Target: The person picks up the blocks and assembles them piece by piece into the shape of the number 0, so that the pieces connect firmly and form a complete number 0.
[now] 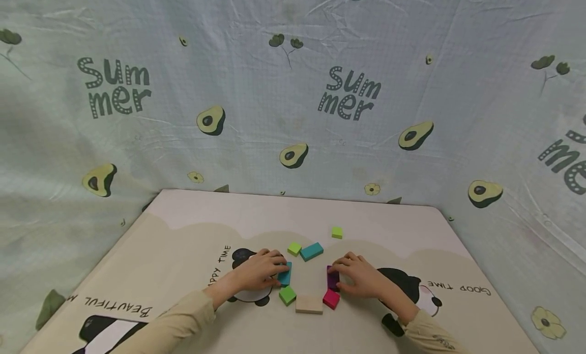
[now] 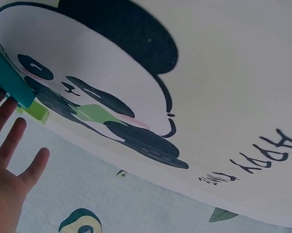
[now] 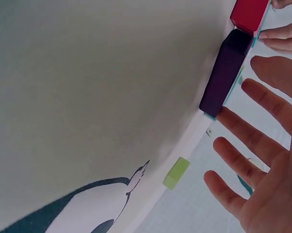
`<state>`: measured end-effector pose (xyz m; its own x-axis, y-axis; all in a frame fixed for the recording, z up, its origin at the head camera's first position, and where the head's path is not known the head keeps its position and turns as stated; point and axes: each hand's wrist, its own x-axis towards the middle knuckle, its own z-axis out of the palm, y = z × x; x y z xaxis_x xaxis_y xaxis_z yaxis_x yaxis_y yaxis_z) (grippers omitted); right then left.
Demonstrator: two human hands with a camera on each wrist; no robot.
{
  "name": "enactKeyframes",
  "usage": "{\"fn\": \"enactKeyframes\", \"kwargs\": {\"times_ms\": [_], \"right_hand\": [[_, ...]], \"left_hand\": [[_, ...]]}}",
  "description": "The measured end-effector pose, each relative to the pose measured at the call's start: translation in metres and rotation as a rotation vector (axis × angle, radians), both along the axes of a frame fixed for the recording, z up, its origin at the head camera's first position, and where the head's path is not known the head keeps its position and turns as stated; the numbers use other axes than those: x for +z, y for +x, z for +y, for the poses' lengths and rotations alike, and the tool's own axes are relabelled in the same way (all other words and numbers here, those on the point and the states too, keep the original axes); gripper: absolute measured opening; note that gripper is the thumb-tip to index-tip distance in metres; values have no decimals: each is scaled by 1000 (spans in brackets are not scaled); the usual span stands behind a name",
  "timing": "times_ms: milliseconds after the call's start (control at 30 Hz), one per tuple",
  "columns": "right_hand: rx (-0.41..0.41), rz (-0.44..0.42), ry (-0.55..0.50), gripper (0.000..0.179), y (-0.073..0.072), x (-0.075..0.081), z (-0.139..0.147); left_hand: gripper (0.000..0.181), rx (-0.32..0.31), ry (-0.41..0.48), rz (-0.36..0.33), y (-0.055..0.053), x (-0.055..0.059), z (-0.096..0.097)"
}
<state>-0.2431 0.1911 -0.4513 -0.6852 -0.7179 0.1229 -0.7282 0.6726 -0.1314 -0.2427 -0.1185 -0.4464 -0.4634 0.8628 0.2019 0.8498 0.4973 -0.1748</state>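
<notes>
In the head view my left hand [image 1: 261,270] is at a blue block [image 1: 286,275] on the left of a rough ring of blocks, its fingertips and thumb at the ends. The left wrist view shows the outer fingers spread past the teal-blue block [image 2: 11,80]. My right hand [image 1: 360,276] reaches a purple block [image 1: 332,278] on the right side, thumb near one end and a fingertip at the other. A red block [image 1: 331,299] touches the purple block's near end. Green block [image 1: 287,295] sits at the blue one's near end.
A plain wooden block [image 1: 309,304] lies at the near side of the ring. At the far side are a second blue block [image 1: 312,252] and a green block [image 1: 294,249]. Another green block [image 1: 337,233] lies farther back. A printed curtain [image 1: 256,89] hangs behind the table [image 1: 192,242].
</notes>
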Motion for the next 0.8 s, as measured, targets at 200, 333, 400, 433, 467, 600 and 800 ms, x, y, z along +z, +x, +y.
{"fn": "enactKeyframes", "kwargs": {"times_ms": [200,333,400,433,467,600,800], "right_hand": [[-18,47,-36,27,-6,1,2],[-39,61,-49,26,-12,1,5],[-49,62,-55,26,-16,0,7],[-54,69,-57,27,-19,-1,9],[-60,79,-57,27,-21,-1,10],[-80,136,-43,30,-33,-3,15],[-114,211,-14,35,-51,-6,20]], "left_hand": [[38,-23,21,15,1,3,2],[38,-17,0,23,2,4,3],[37,-12,-14,34,3,4,3],[36,-9,-23,45,3,4,4],[35,-7,-32,61,3,4,4],[31,3,-69,133,4,3,6],[31,31,-114,161,6,2,7]]}}
